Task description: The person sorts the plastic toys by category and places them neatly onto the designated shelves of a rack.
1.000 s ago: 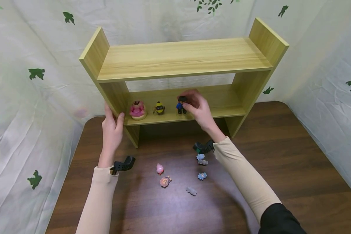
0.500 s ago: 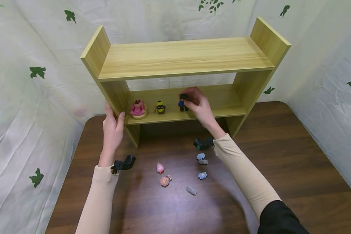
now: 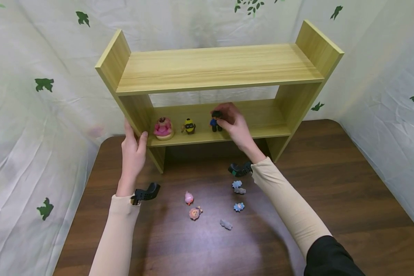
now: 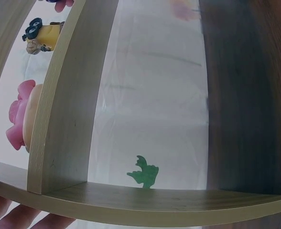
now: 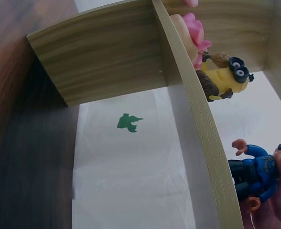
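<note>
My right hand (image 3: 236, 128) pinches a toy figure (image 5: 255, 172) with dark hair, a blue top and dark trousers by its upper body. The figure stands upright at the middle shelf board, its feet right at the surface. On the left, my left hand (image 3: 133, 153) grips the side panel of the wooden shelf (image 3: 214, 71), thumb on the inner side and fingers on the outer. Between the hands, a pink bear figure (image 3: 163, 129) and a yellow minion figure (image 3: 189, 126) stand on the same board, the minion nearer the blue-topped figure.
On the brown table (image 3: 331, 199) before the shelf lie a small pink figure (image 3: 189, 197), an orange flower-shaped toy (image 3: 194, 213), two blue toys, one a blue flower-shaped toy (image 3: 239, 207), and two grey pieces, one a grey piece (image 3: 225, 224). A white leaf-print curtain (image 3: 55, 126) hangs behind.
The blue-topped figure has shifted slightly right and back along the board with my right hand during the first half second. My left hand keeps its grip on the side panel.
</note>
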A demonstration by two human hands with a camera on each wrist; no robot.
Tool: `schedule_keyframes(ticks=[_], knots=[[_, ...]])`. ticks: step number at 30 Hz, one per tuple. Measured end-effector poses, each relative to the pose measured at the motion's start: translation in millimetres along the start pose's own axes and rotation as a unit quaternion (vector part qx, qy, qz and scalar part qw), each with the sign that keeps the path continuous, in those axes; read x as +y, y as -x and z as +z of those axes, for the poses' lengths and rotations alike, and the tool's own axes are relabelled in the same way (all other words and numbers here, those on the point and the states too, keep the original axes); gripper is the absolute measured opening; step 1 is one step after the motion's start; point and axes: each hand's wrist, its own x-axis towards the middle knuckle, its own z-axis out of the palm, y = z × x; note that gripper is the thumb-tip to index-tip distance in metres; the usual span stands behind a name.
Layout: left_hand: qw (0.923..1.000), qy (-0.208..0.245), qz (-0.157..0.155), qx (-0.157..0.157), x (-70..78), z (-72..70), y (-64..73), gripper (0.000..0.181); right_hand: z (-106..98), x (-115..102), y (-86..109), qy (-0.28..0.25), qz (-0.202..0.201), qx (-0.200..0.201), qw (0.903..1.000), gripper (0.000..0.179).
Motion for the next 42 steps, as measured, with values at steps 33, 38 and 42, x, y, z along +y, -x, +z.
schedule_keyframes(ticks=[33, 38, 42], knots=[[1.0, -0.001, -0.002, 0.0, 0.5, -0.5, 0.7, 0.065, 1, -36, 11.2, 0.023, 0.01, 0.024, 0.9994, 0.037], [1.0, 0.002, 0.001, 0.0, 0.4, -0.2, 0.8, 0.065, 0, -35, 10.7, 0.028, 0.014, 0.024, 0.9992, 0.037], [1.0, 0.003, 0.0, 0.0, 0.4, 0.1, 0.4, 0.065, 0, -37, 10.8, 0.037, 0.022, 0.024, 0.9988, 0.036]])
